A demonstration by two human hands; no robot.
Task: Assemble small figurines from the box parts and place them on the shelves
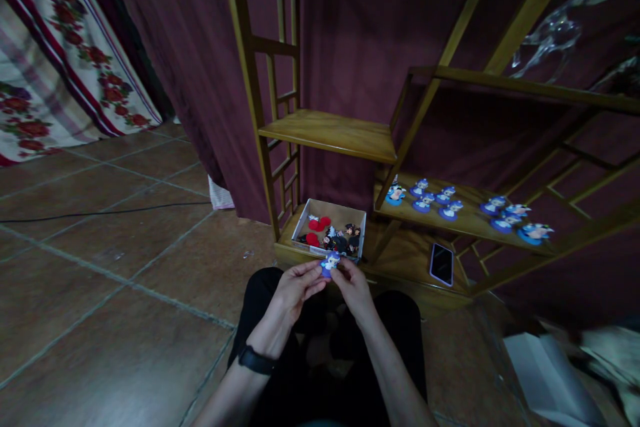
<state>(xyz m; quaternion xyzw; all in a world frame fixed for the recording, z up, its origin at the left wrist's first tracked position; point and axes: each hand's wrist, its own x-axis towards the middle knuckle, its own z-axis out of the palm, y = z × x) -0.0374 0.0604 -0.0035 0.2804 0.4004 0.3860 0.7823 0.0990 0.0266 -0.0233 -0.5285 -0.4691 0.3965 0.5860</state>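
Note:
Between my two hands is a small figurine [330, 263] with purple hair and a purple base. My left hand [299, 287] grips it from the left with the fingertips. From the other side, my right hand [354, 287] pinches it between thumb and fingers. Just beyond the hands stands an open cardboard box [306, 217] on the bottom shelf, with several red and dark figurines [345, 240] lying in it. On the shelf to the right, several similar figurines [424, 202] stand upright in groups, most purple and a few light blue.
A wooden display rack [330, 133] with staggered shelves fills the middle and right. A phone [442, 264] lies on its lower right shelf. Clear glass-like ornament [553, 33] at upper right. A black cable [105, 213] crosses the tiled floor at left. Dark red curtain [175, 47] hangs behind.

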